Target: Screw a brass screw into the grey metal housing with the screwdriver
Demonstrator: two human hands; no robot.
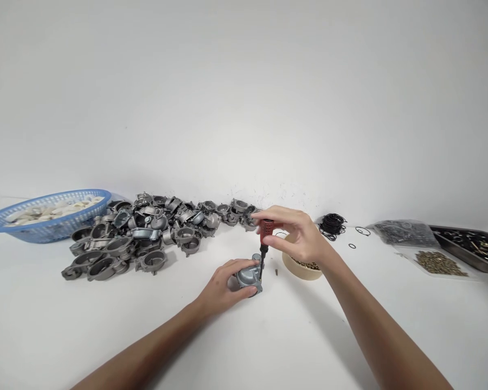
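Across the white tabletop, a heap of grey cast-metal bowls sits beside a blue slotted basket. The right hand grips a red-handled screwdriver — tip down on the grey metal casting that the left hand clasps, centre front — near a tiny screw-like piece.

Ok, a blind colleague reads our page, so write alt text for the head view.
A person's right hand holds a red-handled screwdriver to a grey metal part steadied by the left hand on a white table. More parts lie heaped beside a blue basket.
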